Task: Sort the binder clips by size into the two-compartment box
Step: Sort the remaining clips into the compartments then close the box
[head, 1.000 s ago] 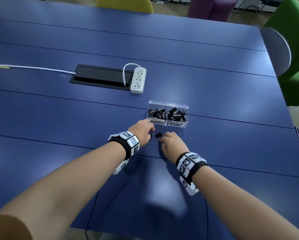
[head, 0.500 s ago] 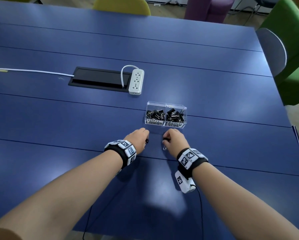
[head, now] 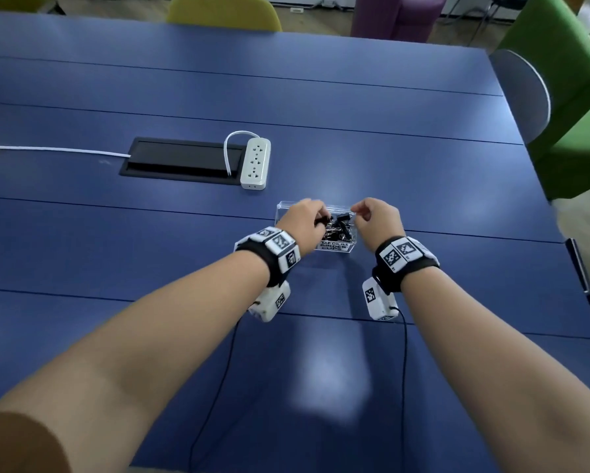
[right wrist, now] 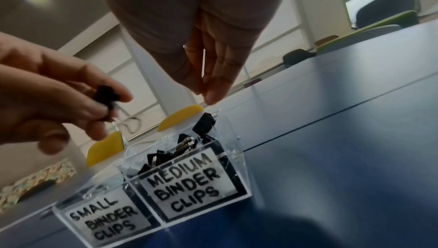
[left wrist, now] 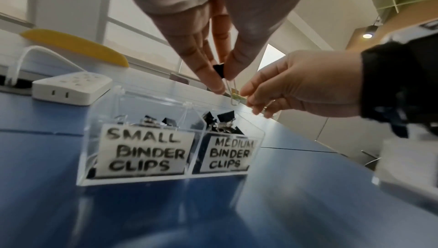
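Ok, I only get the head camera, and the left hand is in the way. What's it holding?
Observer: The left hand pinches a small black binder clip, with the wire handles hanging down.
Child: What does the sticker hidden behind that hand say?
Observer: In the left wrist view, the left label on the clear box reads SMALL BINDER CLIPS.
Child: Does the right hand have a clip too?
Observer: The right wrist view shows no clip in the right hand. Its fingertips point down above the medium compartment.
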The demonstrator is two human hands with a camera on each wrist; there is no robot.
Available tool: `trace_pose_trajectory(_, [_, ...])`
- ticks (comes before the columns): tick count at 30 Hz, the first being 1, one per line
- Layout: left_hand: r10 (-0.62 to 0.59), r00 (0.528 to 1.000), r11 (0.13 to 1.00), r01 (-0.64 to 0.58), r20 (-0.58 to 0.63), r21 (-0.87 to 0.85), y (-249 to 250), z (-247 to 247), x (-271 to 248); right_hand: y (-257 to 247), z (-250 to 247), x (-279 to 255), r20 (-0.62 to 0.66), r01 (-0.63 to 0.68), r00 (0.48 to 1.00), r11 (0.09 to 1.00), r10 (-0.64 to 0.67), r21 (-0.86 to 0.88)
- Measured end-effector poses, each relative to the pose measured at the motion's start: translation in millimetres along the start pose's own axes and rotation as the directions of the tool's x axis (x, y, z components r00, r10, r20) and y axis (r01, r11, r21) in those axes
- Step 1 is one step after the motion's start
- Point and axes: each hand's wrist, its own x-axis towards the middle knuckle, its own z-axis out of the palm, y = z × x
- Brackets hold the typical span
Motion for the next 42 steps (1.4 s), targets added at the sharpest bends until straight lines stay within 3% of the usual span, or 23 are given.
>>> trace_pose_trajectory(3, [-0.041, 0.999, 0.997, 0.041, -0.005, 0.066, 8.5, 1.7, 17.6, 1.9, 1.2, 1.6, -0.003, 0.014, 1.0, 1.0, -0.014, -0.02])
trace_pose_trajectory(9, [-0.035, 0.999, 0.985, 0.036, -0.009, 0.168, 7.1, 11.5, 34.5, 8.5, 15.1, -3.0, 0.17, 0.164, 0.978, 0.957, -0.125, -0.239])
trace_pose_trajectory(12, [-0.018, 0.999, 0.976, 0.011, 0.031, 0.219, -0.6, 20.2, 39.5, 12.6, 19.4, -4.9, 0.195, 0.202, 0.97, 0.926, -0.144, -0.319])
trace_pose_trajectory(16, [0.001, 0.992, 0.94, -0.044, 0.126, 0.34, -12.9, 32.1, 44.2, 14.1, 20.1, -1.0, 0.161, 0.175, 0.977, 0.953, -0.138, -0.248])
trace_pose_trajectory(18, [0.065, 0.994, 0.921, -0.094, 0.088, 0.377, -17.3, 36.7, 44.0, 14.4, 16.8, 5.2, 0.097, 0.124, 0.989, 0.982, -0.111, -0.141])
trace_pose_trajectory(22, [0.03, 0.99, 0.967, 0.006, -0.139, 0.253, -28.4, 19.7, 42.1, 12.8, 9.9, 18.3, 0.059, -0.158, 0.986, 0.987, 0.159, -0.012])
trace_pose_trajectory(24, [-0.111, 0.962, 0.973, 0.157, -0.249, 0.172, -38.6, 3.5, 44.8, 16.5, 12.3, 25.5, 0.154, -0.3, 0.942, 0.954, 0.297, -0.002])
trace_pose_trajectory(26, [-0.32, 0.899, 0.938, 0.344, -0.299, 0.033, -48.7, -10.0, 46.3, 18.3, 16.4, 27.3, 0.247, -0.426, 0.882, 0.903, 0.402, 0.053])
trace_pose_trajectory(28, [-0.49, 0.851, 0.872, 0.483, -0.188, -0.081, -54.7, -18.7, 46.5, 19.6, 21.7, 31.9, 0.286, -0.521, 0.838, 0.838, 0.465, 0.162])
trace_pose_trajectory(31, [-0.531, 0.847, 0.829, 0.527, 0.029, -0.187, -58.9, -21.8, 51.3, 13.9, 22.1, 36.7, 0.306, -0.532, 0.838, 0.802, 0.452, 0.27])
trace_pose_trajectory(35, [-0.562, 0.827, 0.686, 0.47, 0.007, -0.555, -64.0, -23.4, 59.7, 9.4, 16.9, 32.9, 0.359, -0.498, 0.858, 0.767, 0.368, 0.404])
trace_pose_trajectory(37, [-0.574, 0.819, 0.64, 0.434, -0.02, -0.634, -64.7, -26.0, 57.9, 12.7, 14.2, 25.7, 0.333, -0.45, 0.886, 0.768, 0.322, 0.456])
trace_pose_trajectory(40, [-0.518, 0.852, 0.734, 0.396, -0.078, -0.552, -60.9, -27.6, 40.3, 18.1, 11.8, 7.4, 0.315, -0.4, 0.911, 0.76, 0.267, 0.513])
trace_pose_trajectory(42, [-0.441, 0.892, 0.824, 0.359, -0.098, -0.439, -62.1, -22.4, 23.7, 23.3, 15.2, -6.0, 0.286, -0.328, 0.935, 0.822, 0.211, 0.466])
